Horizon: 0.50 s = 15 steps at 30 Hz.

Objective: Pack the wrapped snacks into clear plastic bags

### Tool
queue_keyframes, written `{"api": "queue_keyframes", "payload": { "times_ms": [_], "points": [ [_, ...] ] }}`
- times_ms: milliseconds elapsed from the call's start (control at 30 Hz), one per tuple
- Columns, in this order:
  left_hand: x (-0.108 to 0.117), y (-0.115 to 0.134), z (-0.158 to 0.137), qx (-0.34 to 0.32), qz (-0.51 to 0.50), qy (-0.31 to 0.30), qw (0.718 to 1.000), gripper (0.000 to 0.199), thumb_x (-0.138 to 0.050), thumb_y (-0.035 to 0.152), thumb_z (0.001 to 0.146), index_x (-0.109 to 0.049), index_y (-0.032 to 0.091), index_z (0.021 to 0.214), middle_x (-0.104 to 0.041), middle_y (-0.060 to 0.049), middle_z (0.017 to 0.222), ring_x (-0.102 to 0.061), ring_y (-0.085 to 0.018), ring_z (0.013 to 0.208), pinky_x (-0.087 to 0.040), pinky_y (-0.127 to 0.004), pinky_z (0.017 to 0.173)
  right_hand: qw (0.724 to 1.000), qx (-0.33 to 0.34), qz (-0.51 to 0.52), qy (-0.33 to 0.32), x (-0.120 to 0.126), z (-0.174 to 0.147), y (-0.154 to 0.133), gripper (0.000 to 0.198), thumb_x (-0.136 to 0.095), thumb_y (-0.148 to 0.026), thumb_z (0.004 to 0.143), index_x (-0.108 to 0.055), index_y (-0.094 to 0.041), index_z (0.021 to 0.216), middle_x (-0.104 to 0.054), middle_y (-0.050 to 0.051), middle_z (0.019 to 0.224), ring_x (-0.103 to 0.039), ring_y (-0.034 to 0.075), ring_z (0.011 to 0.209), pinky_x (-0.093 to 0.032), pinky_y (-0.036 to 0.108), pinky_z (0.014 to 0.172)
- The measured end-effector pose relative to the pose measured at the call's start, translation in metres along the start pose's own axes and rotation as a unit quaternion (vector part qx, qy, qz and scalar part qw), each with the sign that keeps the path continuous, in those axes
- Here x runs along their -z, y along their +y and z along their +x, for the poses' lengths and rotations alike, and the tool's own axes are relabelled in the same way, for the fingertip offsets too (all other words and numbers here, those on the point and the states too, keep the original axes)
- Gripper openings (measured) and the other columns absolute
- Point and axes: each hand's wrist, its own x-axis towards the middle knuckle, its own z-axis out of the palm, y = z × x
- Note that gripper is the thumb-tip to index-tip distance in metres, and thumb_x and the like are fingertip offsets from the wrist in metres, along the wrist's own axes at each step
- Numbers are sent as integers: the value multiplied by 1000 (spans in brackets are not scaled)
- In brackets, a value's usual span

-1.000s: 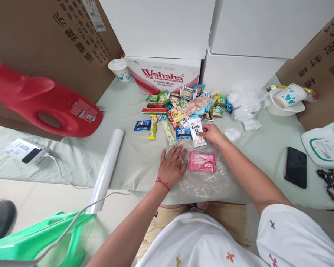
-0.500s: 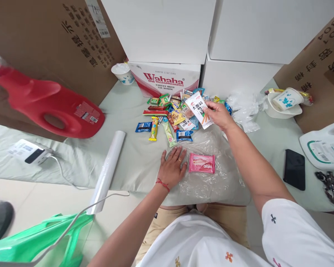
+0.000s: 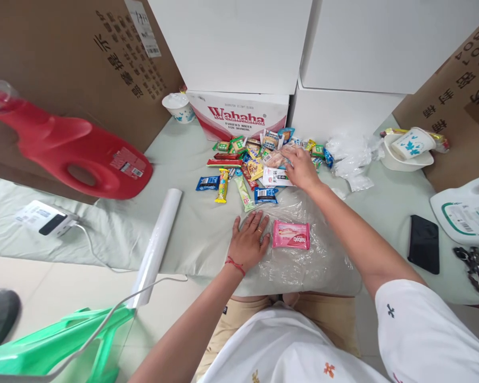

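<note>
My left hand lies flat on the green-grey cloth with its fingers spread, holding nothing. To its right, a pink nabati wafer packet rests on a clear plastic bag. My right hand is over the snack pile, thumb and fingers closing on a beige, see-through snack packet. Just below those fingers is a white snack packet, partly covered by the hand. Around them lie a yellow packet, a blue packet, a pale green stick packet and several others.
A Wahaha carton stands behind the pile. At left are a red jug and a white plastic roll. To the right are crumpled clear plastic, a white tub, a phone and keys.
My right hand has come down and left onto the pile. The white packet it held up before now lies among the snacks. My left hand stays in place.
</note>
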Motion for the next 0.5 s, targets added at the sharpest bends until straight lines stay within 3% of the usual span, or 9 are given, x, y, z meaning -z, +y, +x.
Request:
{"api": "queue_keyframes", "payload": {
  "times_ms": [67, 200, 367, 500],
  "points": [
    [0, 0, 0, -2, -1, 0, 1000, 54, -42, 40, 103, -47, 28, 155, -41, -7, 164, -38, -28, 152, -13, -60, 127, 998, 36, -23, -39, 0, -9, -17, 37, -47, -18, 96, -74, -17, 122, -65, 14, 119, -54, 31, 117, -45, 43, 103],
    [-1, 0, 0, -3, 4, 1, 1000, 53, -40, 40, 103, -47, 28, 155, -41, -7, 164, -37, -28, 153, -13, -60, 127, 972, 95, -65, -204, -8, -24, -52, 27, -56, -29, 99, -75, -18, 113, -67, 14, 115, -55, 32, 115, -50, 40, 90],
    [0, 0, 0, -5, 10, 0, 1000, 53, -41, 40, 103, -48, 28, 154, -42, -7, 163, -38, -28, 152, -15, -60, 127, 965, 102, -93, -222, -15, -33, -69, 41, -72, -48, 89, -75, -17, 117, -63, 19, 122, -49, 38, 122, -48, 50, 96],
    [0, 0, 0, -3, 11, -2, 1000, 54, -41, 40, 102, -48, 29, 155, -42, -7, 163, -38, -28, 152, -15, -60, 127, 965, 102, -85, -225, -18, -32, -67, 40, -81, -40, 83, -76, -17, 115, -62, 19, 128, -47, 39, 124, -45, 53, 100]
  ]
}}
